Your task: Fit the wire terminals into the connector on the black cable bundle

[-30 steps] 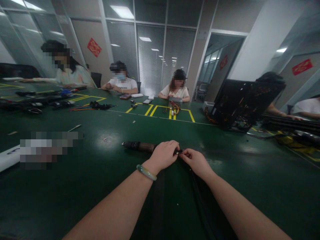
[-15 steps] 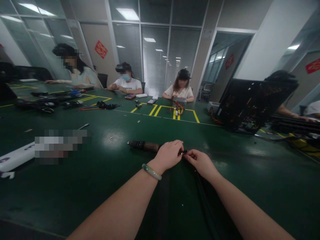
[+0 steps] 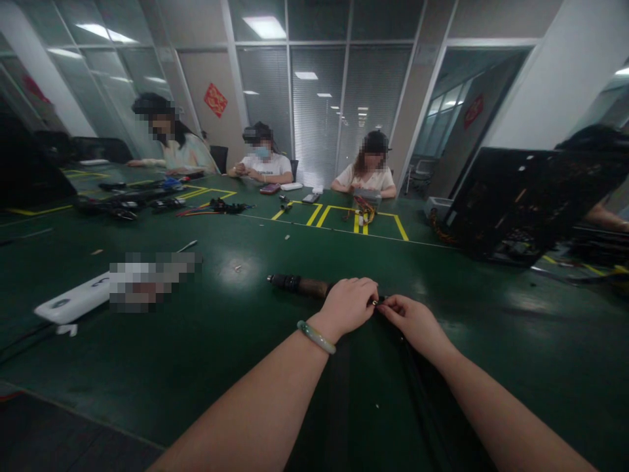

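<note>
My left hand (image 3: 350, 305) is closed over the right end of a dark, brownish rod-shaped tool (image 3: 299, 285) that lies on the green table (image 3: 206, 341). A green bracelet (image 3: 316, 336) circles that wrist. My right hand (image 3: 411, 320) pinches a small shiny part (image 3: 375, 302) right at the left hand's fingertips. The two hands touch there. A black cable or strap (image 3: 417, 400) runs from under the hands toward me along the table.
Three people sit at the far side with cables and parts (image 3: 216, 208) and yellow tape markings (image 3: 358, 219). A black open frame with wiring (image 3: 521, 203) stands at the right. A white flat object (image 3: 73, 303) lies at the left. The table edge (image 3: 73, 410) runs near left.
The view has swung left, so everything sits further right in frame. Both hands stay joined at the tool's end with the same pinch.
</note>
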The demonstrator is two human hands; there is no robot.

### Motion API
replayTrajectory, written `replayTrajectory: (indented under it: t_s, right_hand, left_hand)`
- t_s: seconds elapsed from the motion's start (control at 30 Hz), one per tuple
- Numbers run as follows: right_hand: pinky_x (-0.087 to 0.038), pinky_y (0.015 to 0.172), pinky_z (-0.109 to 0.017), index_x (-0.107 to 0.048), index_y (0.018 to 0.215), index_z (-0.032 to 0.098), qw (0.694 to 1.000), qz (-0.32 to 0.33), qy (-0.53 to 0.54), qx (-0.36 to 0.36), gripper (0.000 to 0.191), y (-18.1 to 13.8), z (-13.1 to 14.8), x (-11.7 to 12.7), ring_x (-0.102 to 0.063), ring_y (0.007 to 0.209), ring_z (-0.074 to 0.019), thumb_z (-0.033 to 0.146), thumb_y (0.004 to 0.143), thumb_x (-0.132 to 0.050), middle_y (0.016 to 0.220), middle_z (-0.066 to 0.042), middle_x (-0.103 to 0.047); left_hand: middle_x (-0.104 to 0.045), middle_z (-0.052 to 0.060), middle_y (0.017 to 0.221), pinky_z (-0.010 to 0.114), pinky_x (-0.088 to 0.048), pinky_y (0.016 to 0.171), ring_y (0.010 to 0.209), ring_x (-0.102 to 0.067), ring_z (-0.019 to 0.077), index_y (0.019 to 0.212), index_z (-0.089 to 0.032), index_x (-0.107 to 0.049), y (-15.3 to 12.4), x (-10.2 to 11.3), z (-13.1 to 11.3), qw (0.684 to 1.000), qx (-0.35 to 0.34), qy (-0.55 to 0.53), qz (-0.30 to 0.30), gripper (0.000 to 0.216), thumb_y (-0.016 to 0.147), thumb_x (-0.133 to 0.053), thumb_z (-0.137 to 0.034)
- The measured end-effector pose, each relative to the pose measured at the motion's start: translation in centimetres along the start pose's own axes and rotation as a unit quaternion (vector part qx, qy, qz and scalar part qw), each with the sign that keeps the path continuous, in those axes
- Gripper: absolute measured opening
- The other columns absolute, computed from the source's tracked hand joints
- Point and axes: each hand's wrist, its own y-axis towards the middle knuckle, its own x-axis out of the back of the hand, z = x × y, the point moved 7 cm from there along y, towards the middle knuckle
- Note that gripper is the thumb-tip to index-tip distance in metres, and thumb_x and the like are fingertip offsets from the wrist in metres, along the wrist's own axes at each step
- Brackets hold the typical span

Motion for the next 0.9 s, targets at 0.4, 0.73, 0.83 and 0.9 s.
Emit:
replayTrajectory:
  t_s: [0.4,0.73,0.83,0.9]
  right_hand:
    - [-0.045,0.062,-0.026,-0.068,0.092,0.024,1.0,0.02,0.002,-0.014,0.026,0.11,0.05,-0.05,-0.066,0.075,-0.0194,0.046,0.087,-0.054,0.087,-0.001,-0.072]
    - [-0.046,0.064,-0.027,-0.069,0.093,0.024,0.999,0.018,0.016,-0.024,0.026,0.23,-0.1,-0.12,-0.066,0.076,-0.0209,0.046,0.085,-0.056,0.086,-0.001,-0.072]
    - [-0.046,0.062,-0.027,-0.069,0.093,0.024,0.999,0.023,0.018,-0.032,0.026,0.2,-0.15,-0.12,-0.066,0.074,-0.021,0.046,0.084,-0.057,0.085,-0.001,-0.072]
    - [-0.046,0.061,-0.027,-0.069,0.092,0.024,0.999,0.026,0.023,-0.034,0.027,0.14,-0.11,-0.12,-0.066,0.074,-0.0208,0.047,0.085,-0.056,0.085,-0.001,-0.072]
  left_hand:
    - [-0.064,0.001,0.107,0.035,-0.044,0.089,0.099,-0.059,0.0193,0.091,-0.021,-0.06,0.03,-0.03,0.24,1.0,0.013,-0.014,0.005,0.006,0.085,-0.06,-0.018]
    - [-0.064,0.001,0.107,0.035,-0.043,0.089,0.099,-0.058,0.019,0.091,-0.02,-0.06,0.02,0.19,0.11,1.0,0.016,-0.021,0.009,0.006,0.086,-0.061,-0.018]
    - [-0.064,0.002,0.108,0.035,-0.043,0.089,0.1,-0.057,0.0191,0.092,-0.02,-0.06,0.03,0.41,0.04,1.0,0.018,-0.02,0.016,0.006,0.087,-0.059,-0.018]
    - [-0.064,0.001,0.109,0.035,-0.043,0.088,0.1,-0.057,0.0191,0.092,-0.02,-0.06,0.05,0.47,0.03,0.999,0.019,-0.019,0.02,0.005,0.087,-0.059,-0.018]
